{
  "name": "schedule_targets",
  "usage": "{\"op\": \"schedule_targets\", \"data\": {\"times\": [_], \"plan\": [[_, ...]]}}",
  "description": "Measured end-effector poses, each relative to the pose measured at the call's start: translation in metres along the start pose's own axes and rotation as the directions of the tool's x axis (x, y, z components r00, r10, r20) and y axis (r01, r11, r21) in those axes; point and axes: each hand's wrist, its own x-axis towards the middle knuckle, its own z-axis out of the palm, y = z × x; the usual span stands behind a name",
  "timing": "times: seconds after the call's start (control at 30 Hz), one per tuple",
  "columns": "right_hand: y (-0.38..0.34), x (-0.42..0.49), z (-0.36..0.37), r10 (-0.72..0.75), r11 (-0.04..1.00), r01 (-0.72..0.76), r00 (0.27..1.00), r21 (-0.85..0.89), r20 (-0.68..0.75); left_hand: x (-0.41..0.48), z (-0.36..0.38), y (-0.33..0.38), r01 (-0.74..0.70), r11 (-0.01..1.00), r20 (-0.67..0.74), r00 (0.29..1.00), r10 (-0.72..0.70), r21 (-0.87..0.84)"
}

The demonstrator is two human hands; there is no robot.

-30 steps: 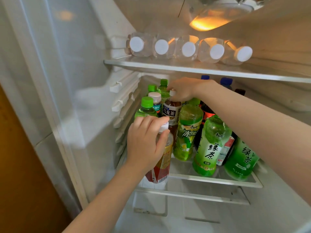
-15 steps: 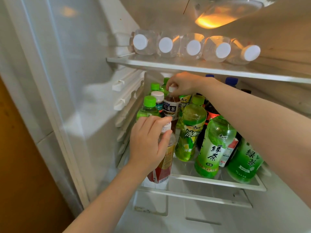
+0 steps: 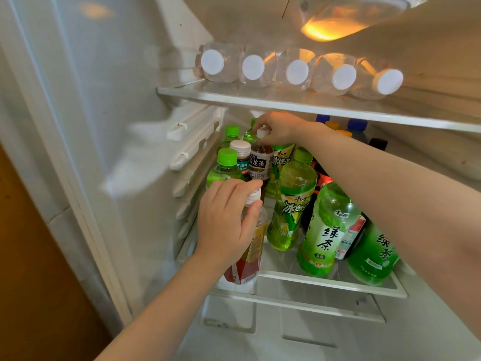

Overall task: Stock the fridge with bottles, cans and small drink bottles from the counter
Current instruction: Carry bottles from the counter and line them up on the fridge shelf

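Red-label tea bottle [image 3: 247, 254]: centre-left of frame, at the shelf's front edge; full, so weighty, smooth plastic, best held at the neck.
Left hand [image 3: 226, 220]: clamped round its cap and shoulder.
Right hand [image 3: 279, 127]: fingers closed on the brown tea bottle [image 3: 259, 162], upper centre.
Shelf [image 3: 325, 282]: crowded; tipping neighbours seems likely.

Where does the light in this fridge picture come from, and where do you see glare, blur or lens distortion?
Head view: warm light comes from the fridge lamp at top; it glows through the clear bottles on the upper shelf; soft glare on the inner left wall; wide-angle lens tilts the shelf line; the picture is slightly soft.
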Motion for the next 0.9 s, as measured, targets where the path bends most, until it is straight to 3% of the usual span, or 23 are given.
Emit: {"op": "schedule_targets", "data": {"times": [0.33, 0.43, 0.63, 0.9], "plan": [[-0.001, -0.028, -0.018, 0.130, 0.987, -0.137, 0.988, 0.085, 0.079, -0.003, -0.003, 0.002, -0.030, 1.000, -0.015, 0.999, 0.030, 0.006], [-0.005, -0.050, -0.028, 0.097, 0.995, -0.097, 0.992, 0.003, 0.076, -0.004, -0.003, 0.003, -0.030, 1.000, -0.015, 0.999, 0.030, 0.010], [-0.012, -0.092, -0.039, 0.182, 0.950, -0.103, 0.950, -0.296, 0.254, -0.001, -0.004, 0.005, 0.018, 1.000, 0.028, 0.999, -0.018, 0.023], [-0.007, -0.087, -0.039, 0.066, 0.991, -0.048, 0.986, -0.122, 0.151, 0.004, -0.001, 0.004, 0.023, 0.999, 0.034, 0.999, -0.024, 0.037]]}}
